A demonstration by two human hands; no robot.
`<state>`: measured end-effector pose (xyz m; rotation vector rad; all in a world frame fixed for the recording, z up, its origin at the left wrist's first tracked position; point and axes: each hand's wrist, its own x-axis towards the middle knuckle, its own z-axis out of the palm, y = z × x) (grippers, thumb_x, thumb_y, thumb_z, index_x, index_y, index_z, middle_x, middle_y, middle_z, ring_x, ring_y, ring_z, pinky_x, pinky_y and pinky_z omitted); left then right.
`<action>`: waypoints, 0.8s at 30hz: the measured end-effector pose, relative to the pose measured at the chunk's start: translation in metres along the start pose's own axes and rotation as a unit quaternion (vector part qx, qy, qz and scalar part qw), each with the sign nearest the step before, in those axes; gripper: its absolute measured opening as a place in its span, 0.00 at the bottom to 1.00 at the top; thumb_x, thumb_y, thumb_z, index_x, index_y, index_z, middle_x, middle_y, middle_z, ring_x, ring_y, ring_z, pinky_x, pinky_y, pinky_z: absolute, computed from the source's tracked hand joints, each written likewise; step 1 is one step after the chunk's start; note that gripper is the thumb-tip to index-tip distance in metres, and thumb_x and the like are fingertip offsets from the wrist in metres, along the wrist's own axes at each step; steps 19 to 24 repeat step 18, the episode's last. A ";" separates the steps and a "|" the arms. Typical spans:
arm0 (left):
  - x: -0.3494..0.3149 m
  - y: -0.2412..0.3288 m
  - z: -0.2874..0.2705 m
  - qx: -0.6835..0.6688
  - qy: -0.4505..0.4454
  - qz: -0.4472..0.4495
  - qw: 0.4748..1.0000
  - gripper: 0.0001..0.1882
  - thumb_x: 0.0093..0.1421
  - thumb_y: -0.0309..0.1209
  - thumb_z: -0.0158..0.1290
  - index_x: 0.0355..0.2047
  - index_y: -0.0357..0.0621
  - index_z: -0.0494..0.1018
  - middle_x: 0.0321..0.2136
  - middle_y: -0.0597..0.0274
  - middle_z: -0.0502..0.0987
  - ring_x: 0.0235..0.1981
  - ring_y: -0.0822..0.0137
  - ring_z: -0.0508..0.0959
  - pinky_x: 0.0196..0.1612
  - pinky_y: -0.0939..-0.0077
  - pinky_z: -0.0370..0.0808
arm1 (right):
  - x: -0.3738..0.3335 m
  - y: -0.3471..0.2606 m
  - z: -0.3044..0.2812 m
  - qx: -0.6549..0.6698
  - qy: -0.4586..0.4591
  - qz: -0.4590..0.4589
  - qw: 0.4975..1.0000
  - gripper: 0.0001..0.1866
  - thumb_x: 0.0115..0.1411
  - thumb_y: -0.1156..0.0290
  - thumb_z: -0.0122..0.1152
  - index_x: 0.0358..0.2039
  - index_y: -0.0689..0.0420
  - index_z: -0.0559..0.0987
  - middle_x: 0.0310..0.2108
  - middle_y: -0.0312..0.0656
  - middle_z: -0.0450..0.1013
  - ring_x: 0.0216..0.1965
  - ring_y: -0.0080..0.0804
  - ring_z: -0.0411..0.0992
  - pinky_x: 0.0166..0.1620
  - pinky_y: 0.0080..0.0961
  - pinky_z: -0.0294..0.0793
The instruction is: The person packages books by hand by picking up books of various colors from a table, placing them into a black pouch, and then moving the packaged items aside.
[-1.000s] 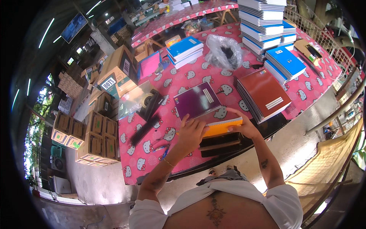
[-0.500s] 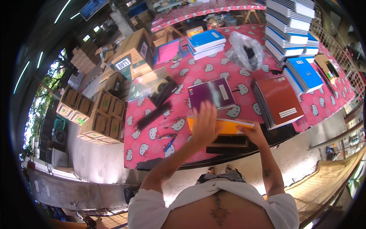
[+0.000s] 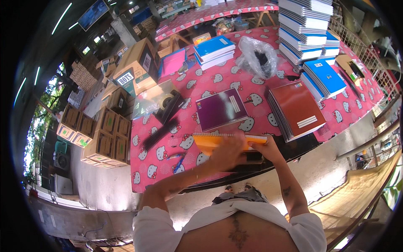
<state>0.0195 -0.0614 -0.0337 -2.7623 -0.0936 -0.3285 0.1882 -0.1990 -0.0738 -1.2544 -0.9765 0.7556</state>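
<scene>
A yellow-orange spiral notebook [image 3: 205, 143] is held tilted on its edge at the front of the table, its wire binding uppermost. My right hand [image 3: 266, 148] pinches its right end, with the thumb on the near side. My left hand [image 3: 228, 152] passes across the near face of the notebook; its fingers are smeared by motion, and whether they touch the cover is unclear. Just beyond lies a purple spiral notebook [image 3: 220, 110], flat on the pink patterned tablecloth. To the right sits a stack of reddish-brown spiral notebooks [image 3: 296, 107].
Blue notebooks stand in a tall pile [image 3: 303, 35] at the back right, near a shorter blue stack [image 3: 322, 79]. A crumpled plastic bag [image 3: 257, 58] lies mid-table. Left are a tape dispenser [image 3: 170, 105], black bristles [image 3: 159, 135] and pens [image 3: 179, 163]. Cartons [image 3: 136, 67] stand beyond the table's left side.
My left hand has swept from the notebook's top edge down over its near face, toward me. My right hand keeps its grip. The whole view has shifted slightly.
</scene>
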 end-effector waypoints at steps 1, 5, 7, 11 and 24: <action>0.020 -0.010 -0.012 0.084 0.069 -0.068 0.992 0.45 0.59 0.59 0.49 0.62 0.28 0.60 0.62 0.32 0.61 0.64 0.39 0.63 0.65 0.39 0.56 | -0.004 0.001 0.000 0.000 -0.008 0.008 1.000 0.14 0.61 0.75 0.66 0.47 0.64 0.81 0.35 0.32 0.79 0.36 0.14 0.71 0.40 0.17 0.73; -0.012 0.011 0.031 -0.145 0.006 0.055 0.988 0.44 0.62 0.55 0.47 0.63 0.26 0.58 0.64 0.30 0.59 0.67 0.39 0.59 0.66 0.37 0.54 | -0.008 0.009 0.003 -0.011 -0.028 0.023 0.999 0.15 0.61 0.76 0.65 0.49 0.64 0.81 0.36 0.32 0.78 0.37 0.14 0.71 0.39 0.16 0.73; -0.017 0.018 0.032 -0.155 0.064 0.129 0.977 0.44 0.62 0.54 0.49 0.63 0.25 0.57 0.65 0.31 0.57 0.68 0.38 0.56 0.66 0.38 0.53 | -0.006 0.006 0.012 0.092 -0.002 0.004 0.996 0.15 0.61 0.76 0.65 0.49 0.64 0.80 0.36 0.31 0.78 0.37 0.14 0.70 0.39 0.16 0.73; 0.022 0.007 -0.006 -0.081 0.062 -0.022 0.995 0.43 0.63 0.55 0.49 0.65 0.29 0.57 0.67 0.36 0.57 0.70 0.43 0.54 0.68 0.42 0.51 | -0.009 0.015 -0.001 -0.043 -0.007 -0.030 0.999 0.14 0.60 0.78 0.63 0.47 0.63 0.80 0.34 0.36 0.79 0.35 0.17 0.72 0.38 0.20 0.75; 0.053 0.005 -0.018 -0.102 0.128 -0.035 0.986 0.42 0.65 0.54 0.45 0.65 0.29 0.58 0.67 0.39 0.58 0.71 0.46 0.53 0.69 0.43 0.49 | -0.014 0.017 0.006 -0.078 0.004 -0.073 0.994 0.09 0.57 0.79 0.63 0.40 0.62 0.80 0.31 0.41 0.79 0.32 0.22 0.73 0.38 0.23 0.74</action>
